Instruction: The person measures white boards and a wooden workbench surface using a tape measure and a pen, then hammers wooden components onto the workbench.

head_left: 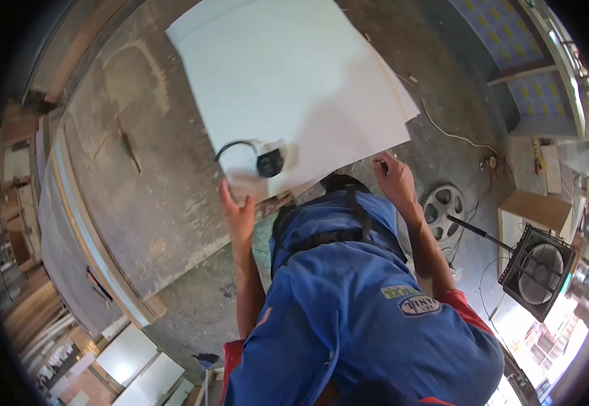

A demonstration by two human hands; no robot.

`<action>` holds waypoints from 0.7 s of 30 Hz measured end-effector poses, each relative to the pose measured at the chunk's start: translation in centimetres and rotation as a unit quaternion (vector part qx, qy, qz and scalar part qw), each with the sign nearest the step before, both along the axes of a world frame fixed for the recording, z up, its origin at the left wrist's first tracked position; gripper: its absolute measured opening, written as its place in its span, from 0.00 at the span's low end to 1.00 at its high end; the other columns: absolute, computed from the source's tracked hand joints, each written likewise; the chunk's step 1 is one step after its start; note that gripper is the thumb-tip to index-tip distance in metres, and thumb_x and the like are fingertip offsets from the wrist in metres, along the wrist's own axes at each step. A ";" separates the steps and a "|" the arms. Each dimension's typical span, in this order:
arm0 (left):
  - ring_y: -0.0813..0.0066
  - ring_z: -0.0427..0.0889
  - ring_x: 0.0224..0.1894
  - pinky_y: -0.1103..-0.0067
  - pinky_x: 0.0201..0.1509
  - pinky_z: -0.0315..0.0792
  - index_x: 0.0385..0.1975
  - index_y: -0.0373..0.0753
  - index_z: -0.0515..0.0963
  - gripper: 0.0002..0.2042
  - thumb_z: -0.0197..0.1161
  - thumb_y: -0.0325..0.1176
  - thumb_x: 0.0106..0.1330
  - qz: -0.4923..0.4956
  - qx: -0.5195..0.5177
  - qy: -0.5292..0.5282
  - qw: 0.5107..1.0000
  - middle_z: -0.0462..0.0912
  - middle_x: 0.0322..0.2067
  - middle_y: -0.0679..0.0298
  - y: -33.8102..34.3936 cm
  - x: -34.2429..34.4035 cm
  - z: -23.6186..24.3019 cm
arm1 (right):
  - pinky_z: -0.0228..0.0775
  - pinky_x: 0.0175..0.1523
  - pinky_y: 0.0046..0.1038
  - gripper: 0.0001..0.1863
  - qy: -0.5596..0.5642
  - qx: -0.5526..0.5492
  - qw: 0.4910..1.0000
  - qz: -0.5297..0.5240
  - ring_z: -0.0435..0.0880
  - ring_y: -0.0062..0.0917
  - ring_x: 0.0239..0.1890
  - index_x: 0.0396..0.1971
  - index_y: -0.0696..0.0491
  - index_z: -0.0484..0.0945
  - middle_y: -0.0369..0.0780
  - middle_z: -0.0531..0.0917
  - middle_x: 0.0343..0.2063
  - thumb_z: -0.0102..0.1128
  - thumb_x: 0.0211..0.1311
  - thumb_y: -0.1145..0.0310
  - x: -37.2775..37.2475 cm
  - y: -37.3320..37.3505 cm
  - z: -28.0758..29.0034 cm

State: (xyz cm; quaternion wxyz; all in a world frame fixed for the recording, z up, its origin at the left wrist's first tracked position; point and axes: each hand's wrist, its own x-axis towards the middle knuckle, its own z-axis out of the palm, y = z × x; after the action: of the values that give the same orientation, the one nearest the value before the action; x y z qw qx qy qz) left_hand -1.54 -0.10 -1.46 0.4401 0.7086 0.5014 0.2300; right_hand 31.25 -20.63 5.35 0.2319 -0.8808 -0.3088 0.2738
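Note:
A stack of large white sheets (267,74) lies on a worn brown table. Near its front left corner sits a round black object (270,163) with a pale part beside it and a looped black cable (235,143); its kind is unclear. My left hand (239,215) is at that corner, thumb and fingers apart, by a blurred brownish patch at the sheets' edge. I cannot tell whether it touches the sheets. To the right, just off the front edge of the sheets, my right hand (396,179) has its fingers curled together around a small dark spot, too small to name.
The worn tabletop (166,176) stretches to the left. A floor fan (539,271) with a round grey base (443,211) stands at right. A pale cord (443,128) trails across the floor. Wood pieces and panels (128,353) lie at lower left; a cabinet (545,101) stands far right.

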 end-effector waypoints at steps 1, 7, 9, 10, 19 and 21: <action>0.59 0.70 0.62 0.68 0.63 0.65 0.65 0.33 0.59 0.33 0.62 0.26 0.58 0.046 -0.057 -0.038 0.997 0.67 0.61 0.47 0.0 -0.9 -0.5 | 0.74 0.42 0.35 0.15 -0.018 0.025 0.998 -0.051 0.84 0.40 0.38 0.42 0.54 0.77 0.48 0.83 0.38 0.63 0.59 0.62 0.3 -0.4 -0.2; 0.68 0.77 0.51 0.76 0.56 0.69 0.59 0.29 0.66 0.23 0.54 0.22 0.62 0.071 -0.069 -0.015 0.995 0.78 0.50 0.53 -0.9 3.3 -0.9 | 0.73 0.42 0.32 0.13 -0.109 0.147 0.977 -0.112 0.83 0.36 0.34 0.41 0.57 0.80 0.46 0.83 0.35 0.65 0.57 0.67 11.6 -1.8 -4.2; 0.68 0.78 0.50 0.77 0.55 0.69 0.59 0.29 0.68 0.22 0.54 0.22 0.62 0.087 -0.088 -0.015 0.992 0.79 0.48 0.54 -1.2 3.8 -0.5 | 0.73 0.42 0.31 0.14 -0.077 0.164 0.980 -0.086 0.82 0.35 0.33 0.41 0.57 0.81 0.45 0.83 0.34 0.66 0.56 0.68 12.6 -2.0 -4.8; 0.69 0.79 0.48 0.77 0.54 0.70 0.58 0.29 0.69 0.21 0.53 0.22 0.62 0.103 -0.112 -0.018 0.988 0.80 0.46 0.55 -1.2 4.0 -0.3 | 0.73 0.41 0.30 0.14 -0.066 0.150 0.982 -0.097 0.82 0.33 0.32 0.41 0.57 0.82 0.45 0.83 0.33 0.67 0.54 0.69 12.7 -2.2 -5.0; 0.74 0.80 0.45 0.79 0.51 0.71 0.54 0.32 0.74 0.19 0.56 0.24 0.62 0.152 -0.096 -0.028 0.983 0.82 0.43 0.60 -0.6 3.4 -1.4 | 0.70 0.41 0.27 0.17 -0.053 0.146 0.980 -0.125 0.78 0.28 0.31 0.44 0.55 0.83 0.42 0.79 0.28 0.67 0.51 0.72 12.7 -0.1 -4.3; 0.74 0.80 0.45 0.78 0.50 0.71 0.54 0.32 0.74 0.19 0.56 0.25 0.61 0.164 -0.092 -0.021 0.982 0.82 0.42 0.60 0.1 3.9 -1.8 | 0.70 0.42 0.27 0.17 -0.054 0.156 0.979 -0.116 0.78 0.28 0.32 0.44 0.55 0.83 0.42 0.79 0.30 0.67 0.51 0.72 13.2 0.8 -4.4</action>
State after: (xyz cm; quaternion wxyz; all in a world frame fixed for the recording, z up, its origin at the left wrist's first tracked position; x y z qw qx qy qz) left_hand 2.36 0.02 -3.29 0.4707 0.5680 0.6202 0.2668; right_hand 44.46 -19.79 0.99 0.3796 -0.8773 -0.2553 0.1451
